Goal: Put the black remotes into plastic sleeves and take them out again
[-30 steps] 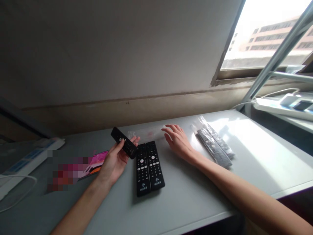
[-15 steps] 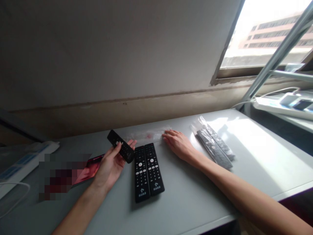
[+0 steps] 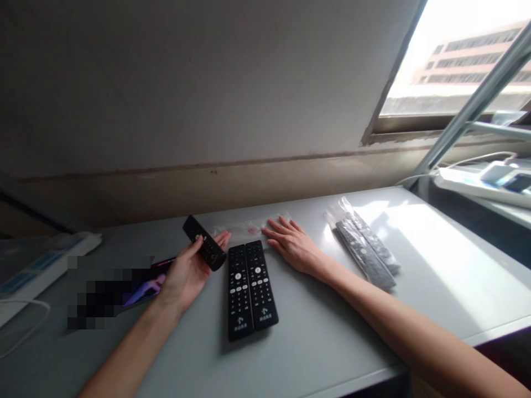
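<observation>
A black remote control (image 3: 204, 243) rests across the fingers of my left hand (image 3: 188, 276), held by the thumb above the tabletop. My right hand (image 3: 296, 246) lies palm down with its fingers spread, touching the end of a clear plastic bag (image 3: 243, 230) that is flattened near the back of the table. Between my hands, two black remote controls (image 3: 240, 298) (image 3: 262, 287) lie side by side, buttons up. To the right of my right hand are two more remotes (image 3: 365, 249) inside clear plastic wrapping.
A screen device (image 3: 149, 284), partly blurred out, lies beside my left forearm on the grey table (image 3: 315, 342). White power strips (image 3: 50, 268) (image 3: 485, 182) sit at far left and far right. A wall stands behind, with a metal frame (image 3: 468, 105) at right.
My right hand has shifted slightly left along the plastic bag, its fingers spreading wider. My left hand still holds the remote in nearly the same place. The screen's picture has changed.
</observation>
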The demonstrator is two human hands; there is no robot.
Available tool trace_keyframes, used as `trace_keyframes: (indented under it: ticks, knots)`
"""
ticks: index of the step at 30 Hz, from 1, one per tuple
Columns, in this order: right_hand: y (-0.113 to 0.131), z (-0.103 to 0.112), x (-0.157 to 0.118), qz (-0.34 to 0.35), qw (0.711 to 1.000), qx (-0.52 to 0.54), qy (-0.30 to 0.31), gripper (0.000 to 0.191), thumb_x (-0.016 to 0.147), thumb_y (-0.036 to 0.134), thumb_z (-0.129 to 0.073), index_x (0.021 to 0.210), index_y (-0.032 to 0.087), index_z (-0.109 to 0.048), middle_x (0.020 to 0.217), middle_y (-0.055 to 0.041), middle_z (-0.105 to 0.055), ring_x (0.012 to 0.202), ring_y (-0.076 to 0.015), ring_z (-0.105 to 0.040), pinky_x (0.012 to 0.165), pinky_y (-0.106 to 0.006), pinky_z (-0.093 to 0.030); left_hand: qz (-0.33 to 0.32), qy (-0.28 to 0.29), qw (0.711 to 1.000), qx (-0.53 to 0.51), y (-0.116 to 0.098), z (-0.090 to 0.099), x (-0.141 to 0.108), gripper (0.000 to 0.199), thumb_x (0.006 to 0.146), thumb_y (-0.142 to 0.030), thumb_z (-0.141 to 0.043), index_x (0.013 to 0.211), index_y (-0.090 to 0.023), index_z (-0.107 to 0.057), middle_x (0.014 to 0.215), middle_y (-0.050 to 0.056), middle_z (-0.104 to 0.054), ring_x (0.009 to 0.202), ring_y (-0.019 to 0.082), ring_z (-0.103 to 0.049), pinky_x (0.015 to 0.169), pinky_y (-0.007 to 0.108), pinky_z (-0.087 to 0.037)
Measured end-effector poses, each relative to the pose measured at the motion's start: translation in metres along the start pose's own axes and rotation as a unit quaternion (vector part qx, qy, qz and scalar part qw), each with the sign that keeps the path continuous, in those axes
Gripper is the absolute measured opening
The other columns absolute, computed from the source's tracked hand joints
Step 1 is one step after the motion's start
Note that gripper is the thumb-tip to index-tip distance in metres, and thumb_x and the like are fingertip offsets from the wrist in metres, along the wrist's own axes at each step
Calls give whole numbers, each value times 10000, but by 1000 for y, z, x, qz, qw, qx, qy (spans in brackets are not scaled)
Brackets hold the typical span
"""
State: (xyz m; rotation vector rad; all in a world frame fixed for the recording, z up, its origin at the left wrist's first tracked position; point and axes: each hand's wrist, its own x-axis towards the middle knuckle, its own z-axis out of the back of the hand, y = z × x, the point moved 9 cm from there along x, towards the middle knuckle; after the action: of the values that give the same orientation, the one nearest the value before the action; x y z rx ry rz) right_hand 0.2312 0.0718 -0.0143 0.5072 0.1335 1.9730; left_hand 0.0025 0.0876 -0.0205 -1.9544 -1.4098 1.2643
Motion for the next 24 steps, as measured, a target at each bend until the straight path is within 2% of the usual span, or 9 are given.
trace_keyframes:
  ticks: [4,7,9,12,14,16,19,22,24]
  knots:
    - [-12,0,-1,-39,997,61,-6,534,1154,480,-362,1618,271,-522,1714,-98,-443,1631,-344,-326,1310,-607,-311,-9,-2,1000,0,1,2,2,412,1092,-183,-444,1427,-34,-632,1359,222,-734,1150,242,-775,901,294,-682]
    - [-24,8,-2,-72,987,138,-52,565,1153,479,-352,1660,248,-449,1735,-131,-398,1614,-293,-378,1301,-535,-361,-27,4,1000,-3,-2,3,3,382,1058,-168,-516,1404,-72,-648,1337,209,-742,1171,259,-763,964,346,-669]
    - [-25,20,-4,-78,978,167,-101,534,1148,452,-367,1622,244,-500,1714,-140,-438,1589,-282,-424,1281,-515,-394,-51,11,999,0,-7,4,3,316,1020,-168,-600,1312,-92,-695,1287,189,-764,1143,253,-766,949,329,-665]
    - [-9,45,-10,-59,967,173,-180,440,1137,410,-405,1469,248,-644,1543,-151,-611,1449,-294,-558,1220,-517,-444,-113,20,993,29,-18,5,-3,135,914,-196,-780,1036,-140,-762,1059,92,-813,935,196,-781,803,240,-652]
    - [13,58,-16,-31,961,189,-200,401,1136,412,-425,1399,249,-680,1337,-140,-703,1262,-282,-638,1140,-499,-484,-152,57,984,72,-23,-3,-12,187,810,-241,-900,914,-161,-767,904,35,-797,806,167,-754,719,206,-622]
    - [38,62,-21,-10,954,239,-182,402,1130,451,-456,1409,251,-665,1211,-112,-716,1135,-260,-651,1078,-465,-497,-170,128,968,133,-20,-21,-25,305,719,-302,-976,922,-166,-793,849,30,-783,791,186,-746,700,216,-608]
    - [65,52,-26,-26,925,366,-94,446,1096,538,-529,1437,268,-628,1075,-55,-707,976,-218,-650,931,-377,-523,-166,195,942,218,-7,-43,-45,416,652,-287,-1011,1007,-162,-832,897,71,-803,823,240,-760,707,256,-605]
    - [83,37,-28,-47,860,507,-18,388,1060,570,-582,1258,248,-666,960,-11,-676,832,-174,-607,756,-294,-491,-130,238,928,256,12,-56,-54,376,622,-205,-1012,956,-169,-844,875,89,-808,749,255,-753,634,274,-571]
    - [84,33,-26,-57,817,573,-7,344,1037,556,-621,1138,229,-655,924,6,-642,777,-146,-566,688,-261,-456,-128,266,914,280,20,-61,-57,334,642,-229,-1003,932,-174,-847,795,77,-789,624,222,-701,541,267,-521]
